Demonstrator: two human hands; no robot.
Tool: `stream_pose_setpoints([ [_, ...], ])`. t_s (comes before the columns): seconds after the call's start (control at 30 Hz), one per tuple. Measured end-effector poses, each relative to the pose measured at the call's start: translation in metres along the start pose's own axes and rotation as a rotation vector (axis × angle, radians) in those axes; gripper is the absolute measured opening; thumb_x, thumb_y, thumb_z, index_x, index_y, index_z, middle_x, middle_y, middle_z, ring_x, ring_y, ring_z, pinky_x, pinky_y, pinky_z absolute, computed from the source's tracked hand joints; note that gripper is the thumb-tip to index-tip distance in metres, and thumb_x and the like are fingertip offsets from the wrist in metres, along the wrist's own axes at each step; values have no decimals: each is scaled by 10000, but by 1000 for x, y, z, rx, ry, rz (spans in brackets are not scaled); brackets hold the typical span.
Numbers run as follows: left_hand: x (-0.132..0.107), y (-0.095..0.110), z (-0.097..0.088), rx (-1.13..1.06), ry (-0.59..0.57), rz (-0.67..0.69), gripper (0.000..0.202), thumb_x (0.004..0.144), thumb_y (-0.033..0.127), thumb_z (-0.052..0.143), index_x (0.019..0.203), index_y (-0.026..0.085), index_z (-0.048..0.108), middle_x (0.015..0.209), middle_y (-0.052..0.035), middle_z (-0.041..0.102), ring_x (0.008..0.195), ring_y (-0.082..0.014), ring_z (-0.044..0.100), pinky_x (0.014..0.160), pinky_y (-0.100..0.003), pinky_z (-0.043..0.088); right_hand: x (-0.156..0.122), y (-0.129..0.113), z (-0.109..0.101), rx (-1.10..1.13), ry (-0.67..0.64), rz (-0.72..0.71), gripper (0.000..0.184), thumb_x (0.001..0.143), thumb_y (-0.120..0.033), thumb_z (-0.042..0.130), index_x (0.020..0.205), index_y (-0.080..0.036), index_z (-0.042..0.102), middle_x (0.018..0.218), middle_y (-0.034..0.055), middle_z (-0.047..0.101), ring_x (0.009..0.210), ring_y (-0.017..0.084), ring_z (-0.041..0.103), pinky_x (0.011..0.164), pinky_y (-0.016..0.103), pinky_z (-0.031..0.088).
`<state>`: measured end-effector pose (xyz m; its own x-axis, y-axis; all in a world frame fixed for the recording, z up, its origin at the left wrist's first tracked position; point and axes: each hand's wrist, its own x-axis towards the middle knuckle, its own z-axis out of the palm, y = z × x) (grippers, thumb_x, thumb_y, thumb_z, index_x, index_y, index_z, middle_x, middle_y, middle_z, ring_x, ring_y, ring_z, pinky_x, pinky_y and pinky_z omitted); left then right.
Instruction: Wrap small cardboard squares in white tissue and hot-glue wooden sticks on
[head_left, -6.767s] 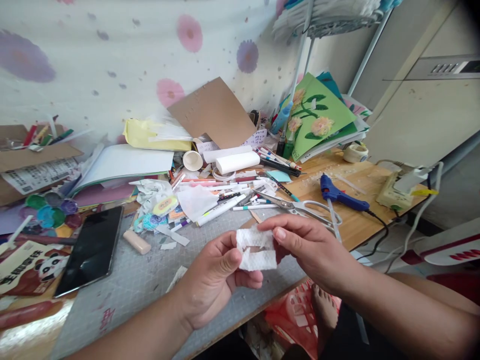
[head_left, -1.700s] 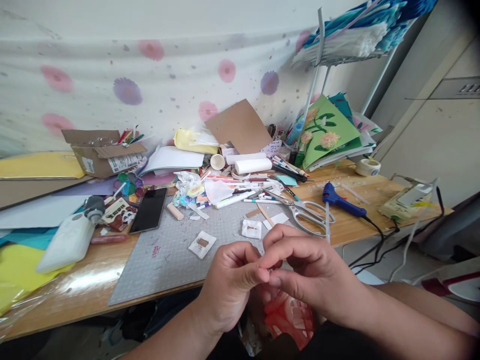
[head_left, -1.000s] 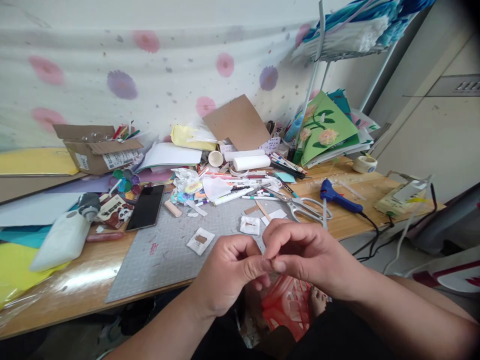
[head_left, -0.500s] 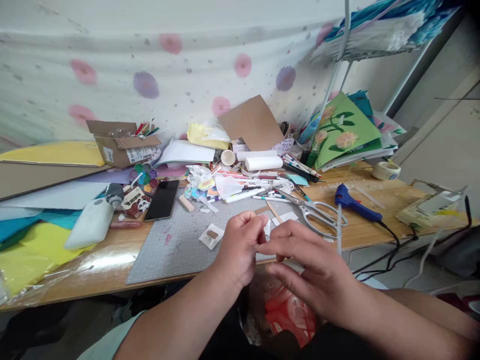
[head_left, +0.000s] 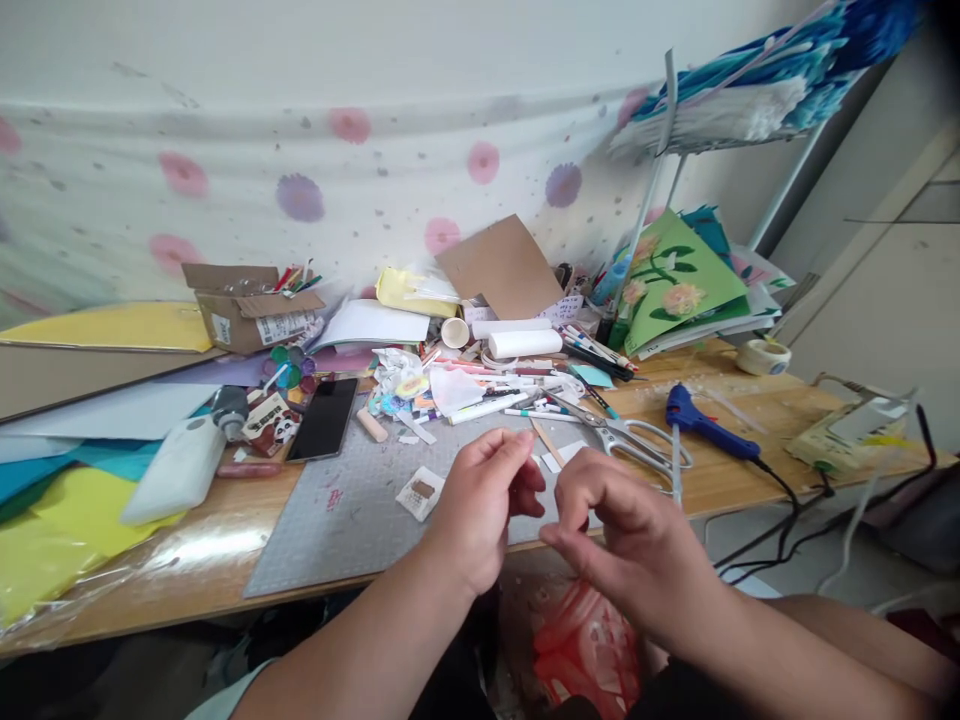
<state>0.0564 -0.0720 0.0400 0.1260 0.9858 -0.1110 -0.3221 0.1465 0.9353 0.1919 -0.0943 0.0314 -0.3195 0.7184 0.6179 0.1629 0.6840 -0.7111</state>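
Observation:
My left hand (head_left: 487,510) is raised over the front edge of the grey cutting mat (head_left: 315,530), thumb against curled fingers. Whatever it may hold is hidden. Beside it, a small gap away, my right hand (head_left: 626,540) has thumb and index finger pinched together. Anything between those tips is too small to make out. Just left of my left hand lies a small white packet (head_left: 420,493) with a brown patch. Beyond my right hand are a flat wooden stick (head_left: 548,443), a white paper piece (head_left: 562,457) and large scissors (head_left: 619,436).
A blue glue gun (head_left: 709,425) with a cable lies at right. At left are a black phone (head_left: 324,420) and a white bottle (head_left: 174,470). Pens and paper scraps crowd the mat's back, before a cardboard box (head_left: 247,305). Below the table edge hangs a red plastic bag (head_left: 581,640).
My hands, touching at the fingertips before, have come apart. My right fingers, more extended earlier, are now curled into a pinch. The camera view has tilted slightly upward.

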Motion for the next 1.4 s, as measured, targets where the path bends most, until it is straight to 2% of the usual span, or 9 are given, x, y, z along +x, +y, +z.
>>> stream_pose_setpoints([
  [0.17, -14, 0, -13, 29, -304, 38, 144, 827, 291, 613, 769, 163, 580, 704, 28, 569, 653, -90, 505, 635, -226, 415, 4, 7, -16, 95, 34, 104, 139, 787, -132, 678, 701, -188, 586, 693, -28, 551, 666, 109, 518, 634, 237, 399],
  [0.23, -19, -2, -16, 88, -346, 65, 123, 829, 285, 618, 809, 164, 612, 738, 17, 585, 702, -100, 518, 675, -235, 417, 4, 7, -18, 118, 28, 109, 110, 782, -137, 688, 705, -185, 626, 691, -24, 562, 664, 107, 522, 624, 231, 401],
  [0.5, -24, 3, -19, 441, -243, 388, 59, 814, 191, 613, 757, 188, 629, 750, 21, 600, 722, -109, 555, 670, -222, 429, 4, 4, -20, 121, -12, 25, 97, 789, -92, 668, 792, -184, 700, 789, 8, 571, 719, 108, 563, 647, 217, 449],
  [0.67, -22, 4, -17, 548, -201, 531, 107, 791, 102, 564, 728, 183, 592, 734, 12, 596, 704, -116, 569, 651, -229, 452, -1, 9, -27, -102, -46, -210, 303, 789, 15, 581, 984, -184, 699, 862, 39, 550, 757, 129, 558, 644, 242, 456],
  [0.8, -22, 3, -11, 604, -139, 675, 159, 742, 29, 529, 700, 174, 579, 714, 6, 595, 691, -118, 577, 649, -230, 464, -8, 14, -33, -325, -101, -341, 502, 788, 21, 561, 1239, -198, 592, 955, 75, 544, 818, 179, 528, 676, 323, 448],
  [0.93, -20, 2, -7, 584, -166, 562, 174, 724, 18, 529, 683, 176, 590, 709, 2, 616, 688, -124, 590, 651, -232, 470, -6, 14, -33, -266, -55, -310, 416, 810, 6, 562, 1184, -165, 617, 922, 86, 572, 813, 181, 557, 667, 313, 468],
  [1.1, -16, -4, -10, 423, -200, 262, 67, 753, 134, 618, 731, 196, 605, 672, 19, 615, 631, -120, 578, 591, -224, 456, 0, 14, -30, -50, 32, -77, 91, 815, -103, 653, 848, -187, 652, 737, 12, 591, 687, 135, 567, 614, 255, 450],
  [1.2, -15, -7, -13, 314, -244, 148, 62, 796, 256, 635, 780, 205, 602, 633, 28, 612, 599, -111, 569, 568, -214, 445, -2, 15, -28, -10, 88, 3, 142, 781, -146, 706, 734, -202, 585, 678, -19, 560, 643, 127, 525, 590, 255, 413],
  [1.4, -15, -7, -14, 334, -283, 165, 75, 810, 293, 640, 820, 220, 646, 697, 26, 613, 646, -98, 545, 592, -199, 427, -3, 16, -30, 124, 65, 93, 248, 736, -252, 764, 651, -193, 539, 644, -29, 522, 609, 119, 479, 574, 255, 375],
])
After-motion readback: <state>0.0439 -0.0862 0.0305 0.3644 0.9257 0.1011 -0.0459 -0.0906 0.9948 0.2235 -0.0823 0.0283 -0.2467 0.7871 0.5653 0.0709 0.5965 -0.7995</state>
